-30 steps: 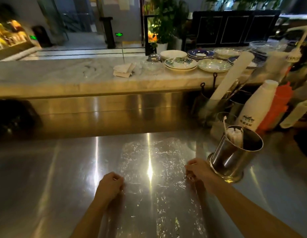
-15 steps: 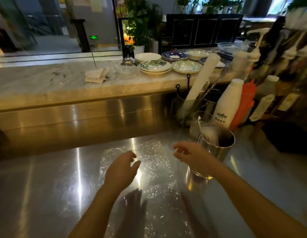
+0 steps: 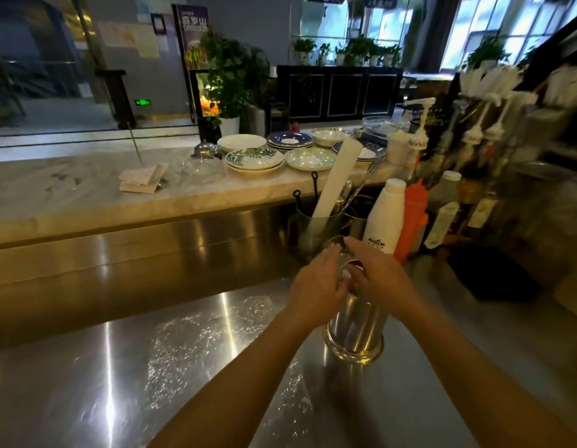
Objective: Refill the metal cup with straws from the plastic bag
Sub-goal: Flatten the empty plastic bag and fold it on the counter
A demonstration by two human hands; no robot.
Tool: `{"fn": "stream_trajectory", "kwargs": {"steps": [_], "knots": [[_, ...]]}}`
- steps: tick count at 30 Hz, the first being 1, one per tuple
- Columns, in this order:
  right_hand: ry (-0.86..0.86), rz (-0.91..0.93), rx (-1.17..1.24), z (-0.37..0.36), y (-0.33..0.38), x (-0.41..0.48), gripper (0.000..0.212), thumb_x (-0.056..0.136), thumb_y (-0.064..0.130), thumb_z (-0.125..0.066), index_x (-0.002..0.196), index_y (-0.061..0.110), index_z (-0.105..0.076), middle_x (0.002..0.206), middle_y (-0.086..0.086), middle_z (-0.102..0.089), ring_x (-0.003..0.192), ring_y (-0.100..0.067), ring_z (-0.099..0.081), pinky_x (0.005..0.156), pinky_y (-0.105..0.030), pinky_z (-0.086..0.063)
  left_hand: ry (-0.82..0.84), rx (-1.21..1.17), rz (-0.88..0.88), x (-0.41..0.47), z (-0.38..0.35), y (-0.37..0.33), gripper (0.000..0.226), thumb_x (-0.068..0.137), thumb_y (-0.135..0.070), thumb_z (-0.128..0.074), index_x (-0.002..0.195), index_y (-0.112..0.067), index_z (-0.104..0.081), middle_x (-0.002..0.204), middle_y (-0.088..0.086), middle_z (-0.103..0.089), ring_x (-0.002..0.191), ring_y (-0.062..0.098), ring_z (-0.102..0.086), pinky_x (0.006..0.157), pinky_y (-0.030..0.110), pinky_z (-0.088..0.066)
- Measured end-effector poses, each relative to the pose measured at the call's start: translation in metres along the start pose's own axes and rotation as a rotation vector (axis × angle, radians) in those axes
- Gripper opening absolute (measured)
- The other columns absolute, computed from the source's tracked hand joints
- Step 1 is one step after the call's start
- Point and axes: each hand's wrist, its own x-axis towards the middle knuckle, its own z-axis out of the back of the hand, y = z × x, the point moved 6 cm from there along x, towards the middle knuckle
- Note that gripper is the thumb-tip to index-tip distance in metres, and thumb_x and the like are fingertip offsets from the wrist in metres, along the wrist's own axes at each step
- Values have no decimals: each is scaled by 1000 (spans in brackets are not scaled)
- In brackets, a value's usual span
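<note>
Hands, left [image 3: 316,286] and right [image 3: 377,279], moved off plastic bag [image 3: 199,344] onto metal cup [image 3: 356,328].

Both bare forearms reach in from the bottom edge, angling toward 12 o'clock and converging just right of centre. The left hand [image 3: 316,282] comes up from about 7 o'clock, back of the hand facing the camera, fingers [image 3: 329,257] extended and held together, pointing toward 1 o'clock, palm turned inward to the right. The right hand [image 3: 377,273] comes in from 5 o'clock, its fingers stretched toward 10 o'clock, palm angled down and to the left. The two hands sit just beside each other, fingertips nearly meeting, both loosely spread rather than clenched. The right forearm is the longer one in frame, running out at the lower right corner.
</note>
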Motion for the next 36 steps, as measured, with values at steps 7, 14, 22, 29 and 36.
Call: {"fn": "stream_trajectory", "kwargs": {"steps": [7, 14, 22, 29, 36], "knots": [[355, -205, -60, -21, -33, -16, 42, 94, 30, -40, 135, 22, -36, 133, -11, -50, 123, -27, -44, 101, -38, -35, 199, 202, -109, -6, -37, 1, 52, 91, -39, -44, 138, -20, -31, 148, 3, -34, 139, 18, -22, 117, 41, -8], [465, -230, -165, -16, -42, -19, 35, 96, 25, -34, 121, 6, -50, 119, -19, -59, 109, -33, -54, 96, -45, -42, 301, 372, -164, -2, -50, -8, 58, 89, -43, -47, 139, -17, -31, 155, 4, -19, 143, 20, -1, 115, 43, 4], [440, -166, -199, -8, -40, -12, 22, 91, 29, -46, 111, 22, -53, 111, -2, -62, 104, -17, -56, 94, -37, -46, 189, 237, -226, -18, -28, -9, 53, 89, -35, -52, 137, -19, -35, 151, 3, -30, 140, 19, -17, 112, 36, -7], [64, 138, -181, 3, 25, -4, 28, 88, 28, -50, 114, 18, -54, 111, -5, -61, 100, -21, -58, 79, -28, -34, 56, 210, -58, -49, 34, 27, 51, 87, -39, -55, 133, -21, -41, 140, 4, -46, 128, 20, -40, 106, 35, -28], [212, 257, -34, -64, 69, -19, 27, 91, 25, -49, 113, 12, -57, 112, -9, -63, 92, -21, -58, 75, -28, -42, -66, 254, 156, -118, 90, 82, 44, 87, -35, -58, 126, -17, -50, 131, 4, -56, 120, 20, -49, 100, 32, -34]]}}
